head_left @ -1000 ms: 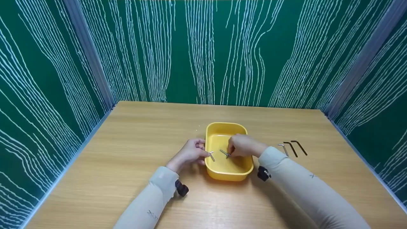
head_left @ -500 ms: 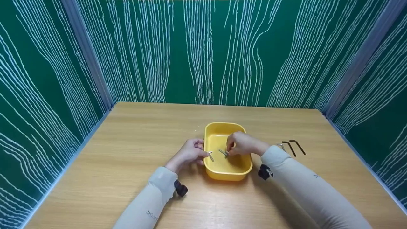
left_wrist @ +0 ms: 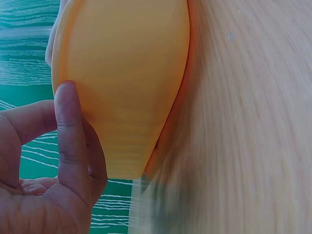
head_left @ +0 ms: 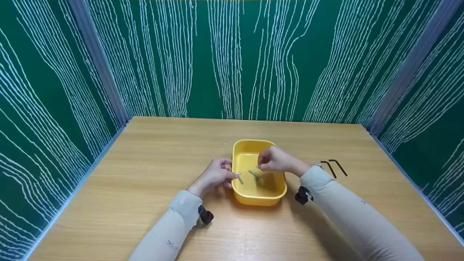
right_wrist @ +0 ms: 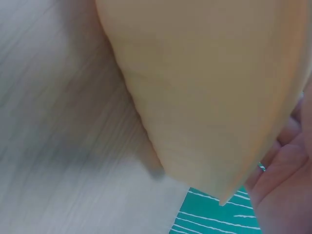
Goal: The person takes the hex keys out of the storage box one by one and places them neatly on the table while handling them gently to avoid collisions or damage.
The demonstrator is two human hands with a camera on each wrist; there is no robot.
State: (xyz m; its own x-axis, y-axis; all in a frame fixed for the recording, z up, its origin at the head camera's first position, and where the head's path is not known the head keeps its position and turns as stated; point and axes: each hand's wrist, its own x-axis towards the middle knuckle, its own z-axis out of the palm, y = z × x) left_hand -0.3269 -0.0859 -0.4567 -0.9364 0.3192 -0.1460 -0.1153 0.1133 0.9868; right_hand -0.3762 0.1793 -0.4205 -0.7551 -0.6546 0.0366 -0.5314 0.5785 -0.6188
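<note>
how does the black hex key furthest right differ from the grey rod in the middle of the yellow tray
Colour: the black hex key is dark, while the grey rod is paler.
Shape: the black hex key bends near one end; the grey rod looks straight.
Place: the black hex key lies on the table, right of the yellow tray; the grey rod lies inside it.
Shared: both are thin.

Bright head view, hazy wrist views

Light is even in the head view, with pale sheen on the wooden tabletop (head_left: pixel 250 232) in front of the yellow plastic tub (head_left: pixel 259 201) and soft shadow right of it, beneath the right sleeve (head_left: pixel 348 204). Left wrist: dimmer, wood grain smeared beside the tub. Right wrist: washed-out, the tub's edges soft.
</note>
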